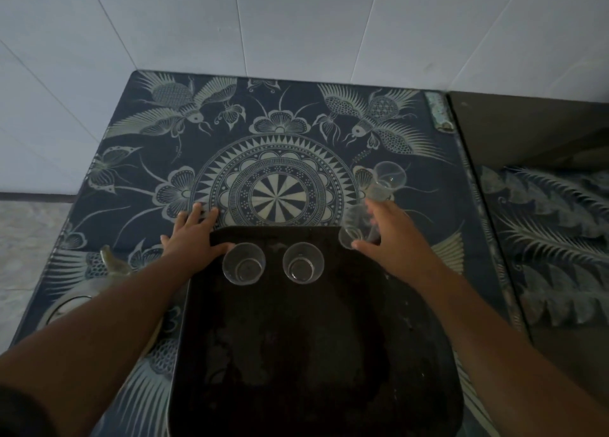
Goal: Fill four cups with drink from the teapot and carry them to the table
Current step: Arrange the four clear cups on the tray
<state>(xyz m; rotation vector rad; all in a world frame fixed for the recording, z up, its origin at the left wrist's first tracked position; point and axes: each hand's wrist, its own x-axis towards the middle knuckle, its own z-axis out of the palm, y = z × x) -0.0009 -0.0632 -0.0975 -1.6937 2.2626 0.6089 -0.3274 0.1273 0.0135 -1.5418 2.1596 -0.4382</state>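
Observation:
A dark tray (313,354) lies on the patterned blue cloth (280,159). Two clear empty cups (244,263) (303,262) stand upright side by side at the tray's far end. My left hand (194,235) rests flat on the tray's far left corner, thumb near the left cup. My right hand (389,235) grips a third clear cup (354,229), blurred and tilted, over the tray's far right corner. A fourth clear cup (385,179) lies on its side on the cloth just beyond that hand. A pale teapot (89,285) with its spout sits under my left forearm, partly hidden.
White tiled walls rise behind and to the left of the cloth-covered surface. A dark glossy cabinet or appliance (534,173) adjoins it on the right and reflects the pattern. Pale floor shows at the left.

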